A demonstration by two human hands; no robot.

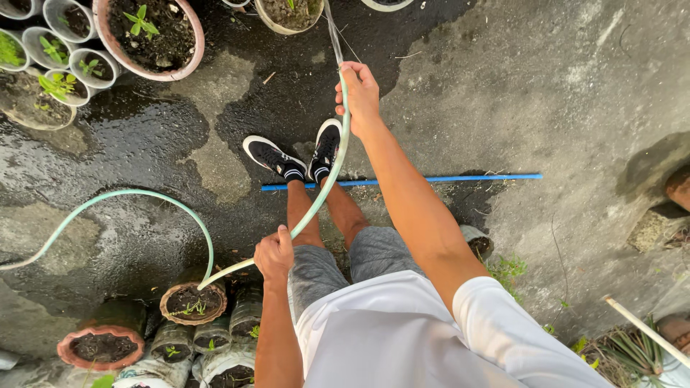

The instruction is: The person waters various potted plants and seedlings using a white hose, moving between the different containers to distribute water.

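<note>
A pale green garden hose [316,197] runs across wet concrete ground [144,158], looping left past a terracotta pot [192,302]. The right hand [359,97] has its fingers closed around the hose far out; the left hand [274,255] grips it nearer. 2 black sneakers [298,154] stand beside a blue pipe [431,179].

Hose [320,194] pale green, water stream [332,29] clear/whitish; pipe [431,179] on the ground bright blue. Shoes [298,154] black with white soles and white stripes on the socks, shorts [345,262] heathered grey, shirt [431,338] plain white. Concrete ground [560,86] light grey where dry, near-black and glossy where wet; big pot [151,36] pinkish rim with dark soil and green seedlings, small pot [192,302] brown.
</note>
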